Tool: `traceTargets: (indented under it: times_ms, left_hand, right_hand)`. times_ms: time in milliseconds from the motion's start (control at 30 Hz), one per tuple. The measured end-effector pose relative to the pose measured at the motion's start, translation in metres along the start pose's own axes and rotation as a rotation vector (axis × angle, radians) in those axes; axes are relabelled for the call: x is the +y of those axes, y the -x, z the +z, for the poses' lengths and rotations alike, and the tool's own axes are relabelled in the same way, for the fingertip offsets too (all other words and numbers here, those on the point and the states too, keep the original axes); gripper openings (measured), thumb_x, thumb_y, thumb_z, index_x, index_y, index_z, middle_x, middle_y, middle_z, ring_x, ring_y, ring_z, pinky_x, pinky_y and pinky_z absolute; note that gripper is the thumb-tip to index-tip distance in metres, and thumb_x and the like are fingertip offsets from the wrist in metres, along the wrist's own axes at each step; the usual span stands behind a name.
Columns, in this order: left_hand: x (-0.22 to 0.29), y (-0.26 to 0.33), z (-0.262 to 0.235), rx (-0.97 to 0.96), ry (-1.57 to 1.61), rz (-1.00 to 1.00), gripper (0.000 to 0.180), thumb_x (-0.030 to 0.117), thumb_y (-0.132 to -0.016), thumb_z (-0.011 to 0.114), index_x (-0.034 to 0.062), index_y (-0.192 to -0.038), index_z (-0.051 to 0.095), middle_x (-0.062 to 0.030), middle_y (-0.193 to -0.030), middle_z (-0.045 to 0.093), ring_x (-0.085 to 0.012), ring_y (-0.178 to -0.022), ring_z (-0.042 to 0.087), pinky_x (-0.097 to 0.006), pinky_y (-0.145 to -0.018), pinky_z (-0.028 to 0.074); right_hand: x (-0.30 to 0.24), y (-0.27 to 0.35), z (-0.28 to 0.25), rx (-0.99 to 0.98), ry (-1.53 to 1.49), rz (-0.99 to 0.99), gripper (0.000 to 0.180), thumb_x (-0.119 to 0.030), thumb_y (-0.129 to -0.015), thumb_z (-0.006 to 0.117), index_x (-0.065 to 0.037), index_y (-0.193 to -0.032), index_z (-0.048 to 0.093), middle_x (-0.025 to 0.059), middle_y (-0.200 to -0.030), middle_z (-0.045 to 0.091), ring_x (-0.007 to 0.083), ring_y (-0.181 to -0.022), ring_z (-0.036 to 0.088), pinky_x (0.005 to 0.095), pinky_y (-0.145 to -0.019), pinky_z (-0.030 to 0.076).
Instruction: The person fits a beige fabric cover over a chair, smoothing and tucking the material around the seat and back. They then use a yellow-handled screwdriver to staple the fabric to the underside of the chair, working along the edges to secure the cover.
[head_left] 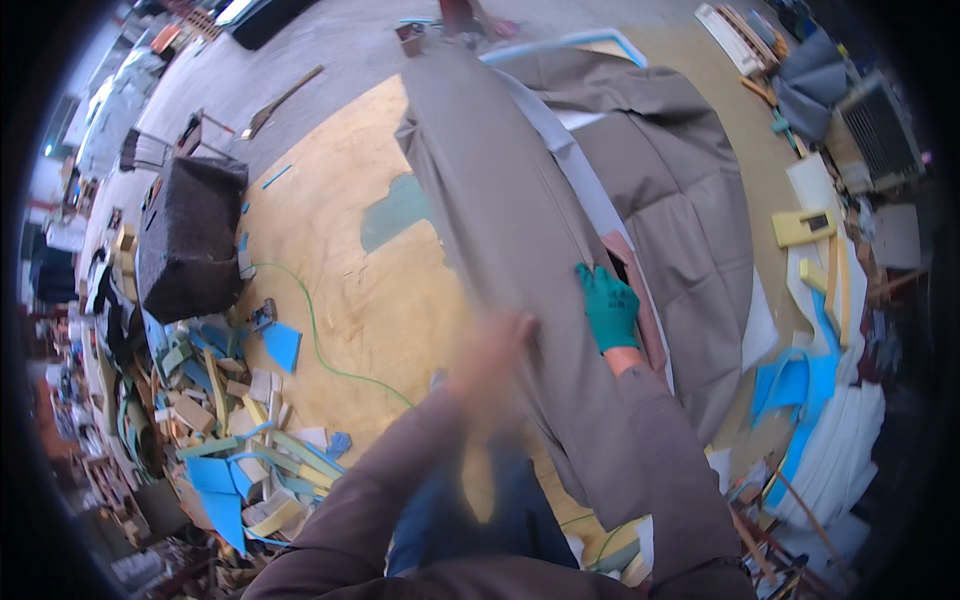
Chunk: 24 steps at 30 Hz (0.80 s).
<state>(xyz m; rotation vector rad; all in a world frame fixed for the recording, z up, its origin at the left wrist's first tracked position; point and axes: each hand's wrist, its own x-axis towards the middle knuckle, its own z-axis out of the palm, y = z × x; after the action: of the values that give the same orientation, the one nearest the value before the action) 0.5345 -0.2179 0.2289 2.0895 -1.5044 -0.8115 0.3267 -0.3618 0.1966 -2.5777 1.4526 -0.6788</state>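
Observation:
A long panel wrapped in grey-brown fabric point(500, 200) runs from the far side toward me over a yellow-tan floor. My right hand point(608, 306), in a green glove, presses flat on the panel's right edge where the fabric folds over. My left hand point(498, 352) is bare and blurred with motion, close to the fabric's left edge; whether it grips the cloth I cannot tell. More of the same fabric point(680, 190) lies spread out to the right of the panel.
A dark upholstered block point(188, 236) stands at the left. Blue, yellow and white foam offcuts point(240, 440) pile up at lower left. A green cable point(318, 345) snakes across the floor. White and blue foam sheets point(820, 400) lie at the right.

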Motion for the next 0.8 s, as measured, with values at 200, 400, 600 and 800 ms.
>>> traceTargets:
  times_ms: [200, 400, 600, 800]
  left_hand:
    - [0.036, -0.097, -0.022, 0.267, -0.432, 0.289, 0.072, 0.044, -0.107, 0.062, 0.0026, -0.165, 0.046, -0.0211, -0.178, 0.034, -0.0421, -0.167, 0.026, -0.060, -0.136, 0.016]
    - [0.074, -0.032, 0.080, 0.027, -0.384, 0.482, 0.096, 0.049, -0.109, 0.057, -0.0191, -0.168, 0.024, -0.0387, -0.181, 0.010, -0.0522, -0.170, 0.006, -0.061, -0.137, 0.006]
    - [0.094, 0.064, 0.109, -0.302, -0.356, 0.799, 0.097, 0.046, -0.102, 0.072, -0.0116, -0.169, 0.031, -0.0358, -0.180, 0.018, -0.0531, -0.169, 0.013, -0.063, -0.136, 0.013]
    - [0.120, 0.098, 0.132, -0.563, -0.484, 1.077, 0.085, 0.049, -0.107, 0.066, 0.0066, -0.174, 0.035, -0.0220, -0.184, 0.020, -0.0432, -0.172, 0.013, -0.069, -0.134, 0.008]
  right_hand:
    - [-0.001, -0.004, -0.012, -0.044, -0.061, 0.039, 0.040, -0.044, -0.110, 0.067, -0.005, -0.111, 0.074, 0.0229, -0.097, 0.076, 0.0441, -0.091, 0.074, 0.0525, -0.076, 0.057]
    - [0.071, 0.124, -0.127, 0.367, -0.397, 0.644, 0.044, -0.023, -0.119, 0.055, -0.002, -0.157, 0.059, 0.0203, -0.156, 0.064, 0.0316, -0.143, 0.062, 0.0372, -0.118, 0.046]
    - [-0.037, 0.388, -0.229, 0.698, 0.110, 1.336, 0.050, -0.027, -0.115, 0.063, 0.002, -0.155, 0.056, 0.0212, -0.155, 0.061, 0.0341, -0.145, 0.057, 0.0432, -0.123, 0.043]
    - [-0.131, 0.443, -0.127, 0.713, 0.076, 1.670, 0.066, -0.029, -0.110, 0.071, 0.008, -0.160, 0.049, 0.0289, -0.163, 0.054, 0.0404, -0.152, 0.052, 0.0467, -0.129, 0.038]
